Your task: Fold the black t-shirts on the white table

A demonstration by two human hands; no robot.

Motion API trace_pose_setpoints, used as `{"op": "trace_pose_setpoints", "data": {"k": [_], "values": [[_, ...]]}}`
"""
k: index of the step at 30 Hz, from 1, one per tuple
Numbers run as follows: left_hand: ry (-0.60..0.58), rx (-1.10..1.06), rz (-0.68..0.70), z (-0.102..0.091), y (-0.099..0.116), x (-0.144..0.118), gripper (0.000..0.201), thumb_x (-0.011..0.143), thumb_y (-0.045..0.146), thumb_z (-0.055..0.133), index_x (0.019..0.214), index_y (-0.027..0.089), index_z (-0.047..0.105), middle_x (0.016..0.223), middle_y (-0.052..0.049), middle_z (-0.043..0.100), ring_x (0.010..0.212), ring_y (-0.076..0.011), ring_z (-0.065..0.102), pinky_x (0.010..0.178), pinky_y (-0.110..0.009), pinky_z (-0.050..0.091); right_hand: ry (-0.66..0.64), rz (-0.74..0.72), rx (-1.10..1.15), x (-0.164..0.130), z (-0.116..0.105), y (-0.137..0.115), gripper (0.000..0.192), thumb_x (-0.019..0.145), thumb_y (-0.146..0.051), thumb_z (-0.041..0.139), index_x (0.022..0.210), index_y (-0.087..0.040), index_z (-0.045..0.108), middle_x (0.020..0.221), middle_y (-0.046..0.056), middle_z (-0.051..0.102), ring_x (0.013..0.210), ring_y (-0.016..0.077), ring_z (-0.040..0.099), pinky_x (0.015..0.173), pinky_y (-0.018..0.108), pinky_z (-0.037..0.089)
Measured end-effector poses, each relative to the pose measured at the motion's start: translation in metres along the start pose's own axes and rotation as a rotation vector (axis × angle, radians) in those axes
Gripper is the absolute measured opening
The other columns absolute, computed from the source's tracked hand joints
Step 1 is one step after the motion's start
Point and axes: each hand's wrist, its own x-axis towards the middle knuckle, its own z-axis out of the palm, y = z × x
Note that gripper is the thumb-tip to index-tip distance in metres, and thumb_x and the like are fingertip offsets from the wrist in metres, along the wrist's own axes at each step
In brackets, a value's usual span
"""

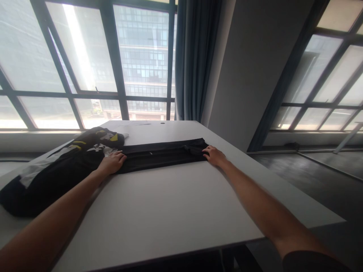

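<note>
With both hands pressed flat and open on the ends of the folded black garment, left hand and right hand seem mid-fold, needing an even fold next, clear of the clothes pile beside the left hand.

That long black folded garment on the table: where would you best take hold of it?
Probably at its two short ends. The black garment lies flat in a long strip, so the left hand and right hand, one at each end, could keep it from sagging.

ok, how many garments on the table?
2 visible. A folded black garment lies flat mid-table with the left hand and right hand on its ends; a black printed garment is heaped at left, possibly hiding more.
</note>
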Motion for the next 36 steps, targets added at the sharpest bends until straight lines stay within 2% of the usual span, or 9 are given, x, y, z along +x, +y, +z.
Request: {"op": "trace_pose_setpoints", "data": {"k": [4,10,18,21,25,27,31,34,36], "values": [[-0.046,0.014,-0.061,0.006,-0.006,0.006,0.058,0.097,0.045,0.028,0.136,0.019,0.062,0.16,-0.008,0.037,0.146,-0.0341,0.034,0.112,-0.055,0.035,0.009,-0.006,-0.026,0.004,-0.001,0.002,0.02,0.096,-0.024,0.054,0.097,-0.023,0.074,0.118,0.006,0.066,0.105,0.0221,0.06,0.08,0.031,0.046],[-0.029,0.081,-0.076,0.014,-0.01,0.01,0.058,0.097,0.046,0.03,0.14,0.02,0.059,0.162,-0.005,0.035,0.15,-0.0299,0.029,0.116,-0.049,0.032,0.31,0.009,-0.125,0.003,-0.014,0.007,0.026,0.099,-0.022,0.043,0.103,-0.016,0.068,0.112,0.014,0.065,0.103,0.027,0.056,0.088,0.037,0.041],[-0.069,0.073,-0.085,0.014,-0.011,0.013,0.059,0.098,0.045,0.028,0.145,0.021,0.054,0.158,-0.006,0.041,0.15,-0.0276,0.029,0.118,-0.05,0.028,0.018,-0.026,-0.12,-0.004,-0.007,0.017,0.018,0.092,-0.024,0.056,0.096,-0.02,0.073,0.119,0.01,0.066,0.105,0.0245,0.058,0.089,0.037,0.043],[-0.02,0.073,-0.063,0.009,-0.009,0.011,0.058,0.098,0.045,0.029,0.143,0.02,0.055,0.156,-0.008,0.045,0.148,-0.0289,0.032,0.117,-0.051,0.028,0.026,-0.053,-0.1,-0.004,-0.006,0.017,0.02,0.091,-0.033,0.062,0.103,-0.021,0.073,0.122,0.01,0.065,0.108,0.025,0.058,0.092,0.038,0.043],[0.169,0.086,0.027,-0.002,-0.007,0.005,0.055,0.098,0.042,0.029,0.138,0.019,0.06,0.153,-0.009,0.05,0.145,-0.029,0.037,0.117,-0.049,0.027,0.05,-0.108,-0.089,-0.004,-0.005,0.017,0.034,0.088,-0.035,0.066,0.12,-0.023,0.07,0.131,0.009,0.062,0.116,0.0266,0.055,0.096,0.039,0.042],[0.21,0.092,0.057,-0.006,-0.007,0.002,0.053,0.098,0.042,0.029,0.131,0.022,0.066,0.146,-0.008,0.057,0.141,-0.0288,0.042,0.116,-0.048,0.027,0.03,-0.132,-0.098,-0.003,-0.004,0.016,0.027,0.09,-0.03,0.062,0.114,-0.024,0.072,0.132,0.008,0.063,0.118,0.0265,0.054,0.096,0.039,0.041],[0.11,0.082,0.062,-0.004,-0.011,-0.002,0.044,0.094,0.04,0.037,0.111,0.027,0.075,0.133,-0.005,0.068,0.131,-0.0291,0.054,0.117,-0.052,0.023,0.01,-0.145,-0.128,-0.002,-0.006,0.009,0.021,0.092,-0.018,0.052,0.094,-0.02,0.073,0.12,0.009,0.068,0.114,0.0254,0.056,0.095,0.039,0.038],[0.093,0.07,0.052,0.003,-0.013,-0.002,0.043,0.093,0.04,0.038,0.112,0.027,0.075,0.132,-0.006,0.068,0.13,-0.0302,0.055,0.116,-0.055,0.022,0.081,-0.109,-0.131,-0.003,-0.012,0.004,0.025,0.094,-0.015,0.045,0.098,-0.017,0.07,0.112,0.012,0.069,0.107,0.0247,0.058,0.091,0.037,0.037],[0.088,0.082,0.037,0.006,-0.015,-0.001,0.045,0.093,0.041,0.039,0.117,0.025,0.073,0.134,-0.008,0.067,0.13,-0.0316,0.055,0.115,-0.055,0.025,0.044,-0.078,-0.138,-0.004,-0.017,0.003,0.025,0.094,-0.016,0.044,0.098,-0.018,0.068,0.11,0.012,0.07,0.103,0.024,0.06,0.089,0.035,0.038]]}}
